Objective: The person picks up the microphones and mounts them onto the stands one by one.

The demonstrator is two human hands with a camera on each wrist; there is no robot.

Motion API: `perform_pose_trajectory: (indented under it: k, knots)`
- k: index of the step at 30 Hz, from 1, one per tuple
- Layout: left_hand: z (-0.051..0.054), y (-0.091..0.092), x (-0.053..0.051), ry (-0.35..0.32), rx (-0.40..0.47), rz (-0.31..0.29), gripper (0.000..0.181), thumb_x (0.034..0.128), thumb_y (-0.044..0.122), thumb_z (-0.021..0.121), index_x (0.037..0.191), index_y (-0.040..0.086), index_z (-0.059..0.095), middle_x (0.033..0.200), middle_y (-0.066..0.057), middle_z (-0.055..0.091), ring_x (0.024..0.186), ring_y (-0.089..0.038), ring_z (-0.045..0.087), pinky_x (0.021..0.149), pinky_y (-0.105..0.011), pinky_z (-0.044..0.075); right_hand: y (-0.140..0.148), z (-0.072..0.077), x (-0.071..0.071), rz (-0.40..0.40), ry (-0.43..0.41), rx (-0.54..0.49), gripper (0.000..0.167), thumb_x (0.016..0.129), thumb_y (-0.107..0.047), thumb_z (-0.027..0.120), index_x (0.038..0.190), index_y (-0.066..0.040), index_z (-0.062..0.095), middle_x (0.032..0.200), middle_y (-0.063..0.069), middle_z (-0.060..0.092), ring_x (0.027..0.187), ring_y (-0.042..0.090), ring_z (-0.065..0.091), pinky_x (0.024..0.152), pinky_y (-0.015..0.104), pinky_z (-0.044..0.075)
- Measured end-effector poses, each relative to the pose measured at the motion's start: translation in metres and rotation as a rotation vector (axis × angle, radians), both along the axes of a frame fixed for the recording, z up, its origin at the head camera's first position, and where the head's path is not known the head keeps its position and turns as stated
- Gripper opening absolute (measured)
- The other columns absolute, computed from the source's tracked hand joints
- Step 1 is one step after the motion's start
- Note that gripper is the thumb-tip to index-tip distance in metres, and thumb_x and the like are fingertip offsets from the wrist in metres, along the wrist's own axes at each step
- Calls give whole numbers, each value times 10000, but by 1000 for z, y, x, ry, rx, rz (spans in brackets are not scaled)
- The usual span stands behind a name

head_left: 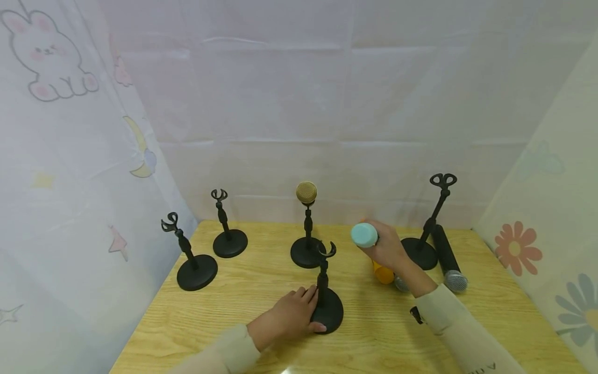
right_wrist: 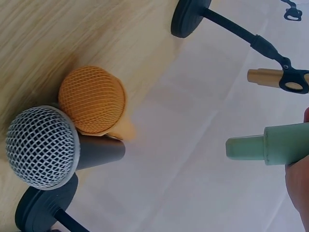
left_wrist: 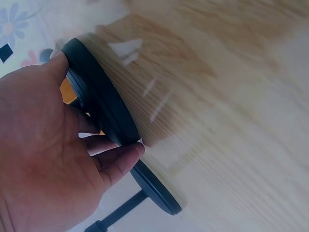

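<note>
My left hand (head_left: pixel 290 314) grips the round black base of the front microphone stand (head_left: pixel 330 310), thumb and fingers at its rim. This stand's clip at the top holds nothing. In the left wrist view the base (left_wrist: pixel 104 96) stands on the table between my thumb and fingers. My right hand (head_left: pixel 390 250) holds a mint-green microphone (head_left: pixel 364 235) in the air, right of that stand. Its tapered green handle end (right_wrist: pixel 268 145) shows in the right wrist view. Below my right hand lie an orange microphone (head_left: pixel 384 274) and a silver-headed microphone (right_wrist: pixel 43 147), side by side.
A gold microphone (head_left: pixel 306 192) sits in a stand (head_left: pixel 307 253) at the back middle. Two stands with bare clips, one nearer (head_left: pixel 197 272) and one farther (head_left: pixel 230 243), are at left. At right are another stand (head_left: pixel 420 253) and a black microphone (head_left: pixel 447 254). Cloth walls (head_left: pixel 327 104) enclose the table.
</note>
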State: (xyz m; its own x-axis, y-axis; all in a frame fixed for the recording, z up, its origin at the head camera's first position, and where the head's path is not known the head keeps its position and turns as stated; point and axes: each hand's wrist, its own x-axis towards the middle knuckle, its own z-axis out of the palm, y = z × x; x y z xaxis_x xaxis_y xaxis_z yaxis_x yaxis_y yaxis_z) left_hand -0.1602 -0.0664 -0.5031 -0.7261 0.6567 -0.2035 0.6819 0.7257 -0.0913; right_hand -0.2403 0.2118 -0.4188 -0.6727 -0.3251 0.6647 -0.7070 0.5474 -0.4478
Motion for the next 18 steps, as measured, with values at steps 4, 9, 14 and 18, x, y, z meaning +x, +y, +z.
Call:
perform_pose_trajectory:
  k: [4, 9, 14, 18]
  knots:
    - [-1, 5, 2, 16, -9, -12, 895, 952, 764, 294, 1589, 139, 351, 1639, -27, 320, 1435, -185, 396, 1096, -331, 433, -3, 6, 3, 7, -1, -12, 292, 808, -14, 818, 1021, -134, 660, 924, 6, 672, 848, 168, 641, 745, 485, 543]
    - [2, 13, 6, 21, -32, -2, 897, 945, 769, 288, 1596, 154, 338, 1642, -8, 314, 1436, -170, 390, 1100, -338, 431, -7, 13, 7, 22, 30, -21, 289, 801, -22, 825, 1005, -133, 652, 904, -12, 664, 843, 167, 650, 736, 489, 553]
    - [0, 19, 8, 39, -53, -5, 893, 946, 769, 264, 1597, 163, 336, 1642, -1, 312, 1434, -160, 390, 1097, -325, 435, -11, 16, 7, 50, 104, -12, 307, 768, 8, 827, 988, -117, 652, 894, -19, 662, 810, 145, 648, 707, 454, 565]
    - [-2, 23, 9, 59, -58, -17, 896, 944, 776, 247, 1595, 167, 342, 1639, 2, 318, 1424, -156, 403, 1083, -305, 444, -15, 20, 9, 70, 148, -22, 306, 759, 2, 828, 982, -108, 651, 893, -15, 656, 794, 136, 647, 692, 402, 570]
